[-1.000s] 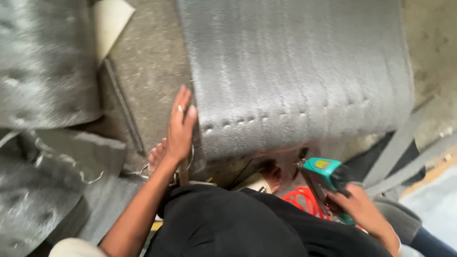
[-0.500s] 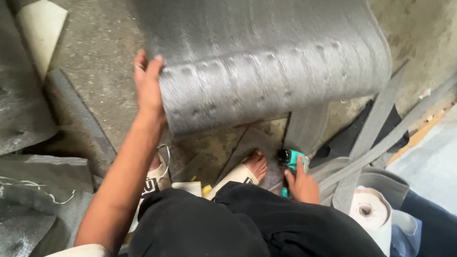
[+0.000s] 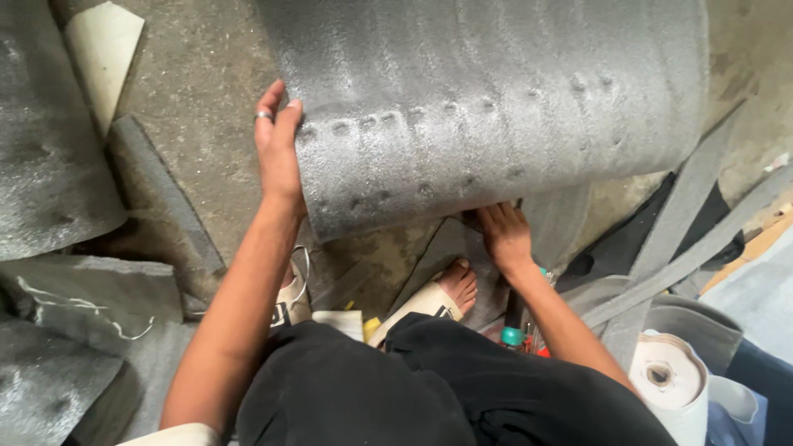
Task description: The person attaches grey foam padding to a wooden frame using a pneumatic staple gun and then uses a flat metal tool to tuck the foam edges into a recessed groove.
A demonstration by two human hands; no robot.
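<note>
A wide grey foam sheet (image 3: 496, 107), rolled into a thick curl with rows of dimples, lies on the concrete floor in front of me. My left hand (image 3: 277, 157), with a ring on one finger, lies along the roll's left end and grips it. At the roll's lower edge my right hand (image 3: 504, 235) has its fingers tucked under the foam. A teal tool (image 3: 514, 335) lies on the floor by my right forearm. My feet in pale sandals (image 3: 429, 301) stand just below the roll.
Grey foam offcuts and strips lie at the left (image 3: 58, 165) and right (image 3: 677, 239). A white paper roll (image 3: 665, 376) stands at lower right. A pale board piece (image 3: 103, 58) lies at top left on the concrete floor (image 3: 206, 91).
My right hand has let go of the teal tool and moved up to the roll's lower edge. My left hand has shifted along the roll's left end as the foam curled closer.
</note>
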